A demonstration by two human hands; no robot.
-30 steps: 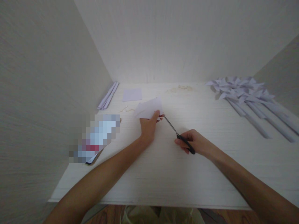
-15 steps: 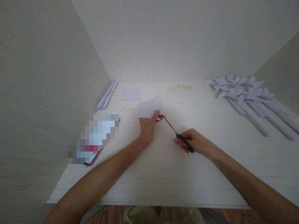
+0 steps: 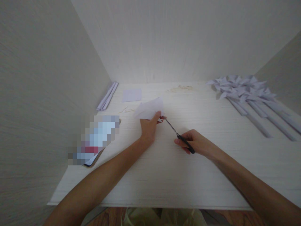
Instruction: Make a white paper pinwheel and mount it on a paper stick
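Note:
My left hand (image 3: pixel 150 124) is closed on a pale lilac sheet of paper (image 3: pixel 150 107), pinching it near its lower right corner above the table. Slits show in the sheet beside the thumb. My right hand (image 3: pixel 191 141) grips a pair of scissors (image 3: pixel 185 144) by the black handles. Their metal blades point up and left to the paper's edge, close to my left fingertips. Whether the blade tips are parted is hidden behind the fingers and paper.
Several paper pinwheels (image 3: pixel 246 88) on rolled sticks lie at the right. A flat square of paper (image 3: pixel 132 95) and a bundle of paper rolls (image 3: pixel 107 96) lie at the back left. A blurred phone (image 3: pixel 98 138) sits at the left; small scraps (image 3: pixel 127 110) dot the white table (image 3: pixel 160 182).
Hardly anything differs. My right hand and the scissors sit a touch further left, while the left hand and paper stay in the same place.

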